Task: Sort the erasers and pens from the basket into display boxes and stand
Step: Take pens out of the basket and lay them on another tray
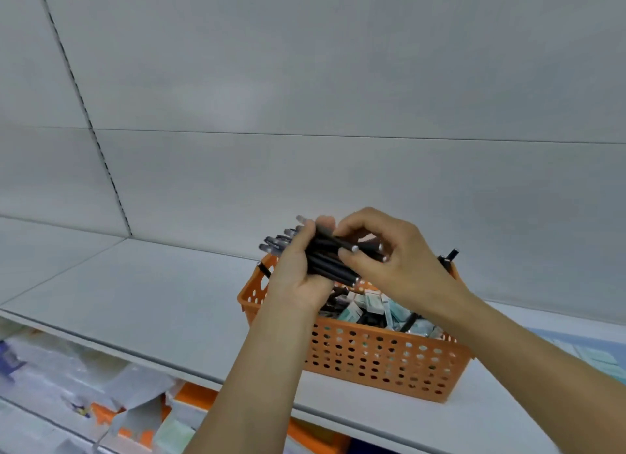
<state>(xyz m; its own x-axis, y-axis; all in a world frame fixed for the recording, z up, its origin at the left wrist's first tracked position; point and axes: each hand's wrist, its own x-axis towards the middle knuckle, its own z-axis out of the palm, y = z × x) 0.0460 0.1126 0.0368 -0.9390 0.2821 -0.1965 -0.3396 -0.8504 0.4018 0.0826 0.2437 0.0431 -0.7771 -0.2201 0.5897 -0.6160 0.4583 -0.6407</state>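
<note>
Left hand [298,274]: clenched round a bundle of slim black pens [330,257], above the basket.
Right hand [389,260]: pinching the bundle's capped ends.
Basket [379,358]: orange perforated plastic, rectangular; boxed erasers [366,304] inside (loose pens too).
Shelf [135,294]: smooth white, open left of basket.

The left hand [298,270] grips a bundle of black pens [325,255] above the orange basket [379,358]. The right hand [389,253] pinches the pen ends. The basket stands on a white shelf [152,301] and holds erasers [369,304].
</note>
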